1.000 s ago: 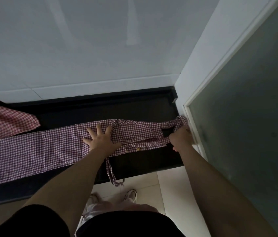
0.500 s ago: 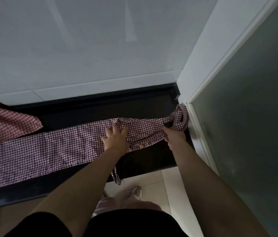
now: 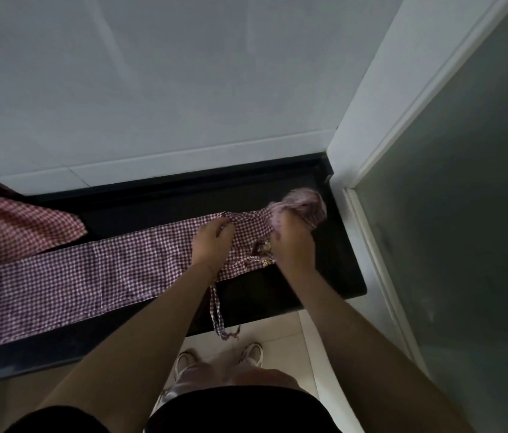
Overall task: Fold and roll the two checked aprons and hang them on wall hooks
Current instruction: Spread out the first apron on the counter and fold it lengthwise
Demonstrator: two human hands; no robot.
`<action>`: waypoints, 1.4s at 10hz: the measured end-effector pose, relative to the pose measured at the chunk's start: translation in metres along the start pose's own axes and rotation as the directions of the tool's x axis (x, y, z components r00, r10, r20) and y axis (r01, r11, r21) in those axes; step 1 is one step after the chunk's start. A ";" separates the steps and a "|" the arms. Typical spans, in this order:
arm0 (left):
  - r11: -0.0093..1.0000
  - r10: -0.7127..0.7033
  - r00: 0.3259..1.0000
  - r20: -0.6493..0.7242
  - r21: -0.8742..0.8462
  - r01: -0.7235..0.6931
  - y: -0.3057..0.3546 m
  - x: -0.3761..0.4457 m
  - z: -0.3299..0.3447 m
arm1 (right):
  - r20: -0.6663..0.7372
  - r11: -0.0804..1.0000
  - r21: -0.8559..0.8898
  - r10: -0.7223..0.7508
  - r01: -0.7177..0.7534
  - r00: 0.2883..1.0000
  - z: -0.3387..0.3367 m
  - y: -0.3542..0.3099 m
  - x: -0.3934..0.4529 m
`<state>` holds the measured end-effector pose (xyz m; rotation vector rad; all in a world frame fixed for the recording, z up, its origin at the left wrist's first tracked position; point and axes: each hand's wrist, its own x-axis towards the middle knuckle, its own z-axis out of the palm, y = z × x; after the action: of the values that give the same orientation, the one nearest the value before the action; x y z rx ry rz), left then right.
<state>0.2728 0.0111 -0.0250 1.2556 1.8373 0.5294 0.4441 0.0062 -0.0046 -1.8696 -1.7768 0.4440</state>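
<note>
Long folded gingham apron [image 3: 90,276] on glossy black counter [image 3: 324,276], left hand [image 3: 210,245] pinching cloth, right hand [image 3: 291,242] gripping bunched end, second apron [image 3: 12,229] crumpled

A black countertop [image 3: 324,285] runs along the white wall. A purple-checked apron [image 3: 90,276], folded into a long strip, lies flat on it, stretching away to the left of the left hand [image 3: 212,242]. Its tie [image 3: 218,310] hangs over the front edge just below that hand. Further left, behind the strip, a red-checked apron [image 3: 12,226] lies on the counter.
</note>
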 end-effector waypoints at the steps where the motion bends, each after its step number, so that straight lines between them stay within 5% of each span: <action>1: 0.798 -0.258 0.966 -0.013 -0.566 0.206 0.007 -0.015 -0.019 | 0.286 0.883 -0.273 -0.304 0.382 0.909 0.028 -0.011 -0.027; 2: 0.232 -0.086 0.949 0.302 -0.921 0.314 -0.003 -0.028 -0.044 | 0.472 0.911 -0.273 -0.153 0.309 0.868 0.040 -0.015 -0.041; 3: 0.056 -0.136 0.860 0.492 -0.863 0.502 -0.057 -0.007 -0.057 | 0.525 0.950 -0.220 -0.077 0.222 0.848 0.042 -0.021 -0.043; 4: 0.611 -0.308 0.904 0.296 -0.667 0.426 -0.051 -0.010 -0.053 | 0.554 0.982 -0.147 -0.016 0.118 0.832 0.039 -0.023 -0.040; 6: 0.814 -0.277 0.952 -0.129 -0.558 0.161 -0.046 -0.009 -0.078 | 0.305 0.956 -0.259 -0.058 0.141 0.950 0.032 -0.019 -0.030; 7: 0.906 -0.277 0.930 -0.242 -0.388 0.169 -0.052 -0.014 -0.086 | 0.369 0.944 -0.294 -0.032 0.149 0.929 0.037 -0.015 -0.028; 9: 0.916 -0.366 0.892 -0.265 -0.271 0.295 -0.071 -0.016 -0.089 | 0.482 0.934 -0.327 0.034 0.144 0.876 0.050 -0.009 -0.025; 11: 0.871 -0.448 0.857 -0.255 -0.341 0.354 -0.073 -0.017 -0.094 | 0.500 0.919 -0.354 0.029 0.173 0.865 0.052 -0.014 -0.025; 12: 0.938 -0.344 0.840 -0.419 -0.112 0.328 -0.067 -0.027 -0.088 | 0.387 0.889 -0.371 -0.115 0.269 0.915 0.053 -0.022 -0.024; 13: 0.940 0.161 0.879 -0.450 0.341 0.002 -0.060 -0.028 -0.076 | 0.350 0.877 -0.327 -0.233 0.352 0.907 0.062 -0.028 -0.023; 14: 0.738 0.390 0.919 -0.059 0.617 -0.274 -0.050 -0.022 -0.054 | 0.426 0.856 -0.315 -0.257 0.409 0.867 0.078 -0.029 -0.022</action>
<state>0.2042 -0.0232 -0.0217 2.0585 2.0239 0.2497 0.3739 -0.0042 -0.0541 -1.7404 -2.5669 0.3317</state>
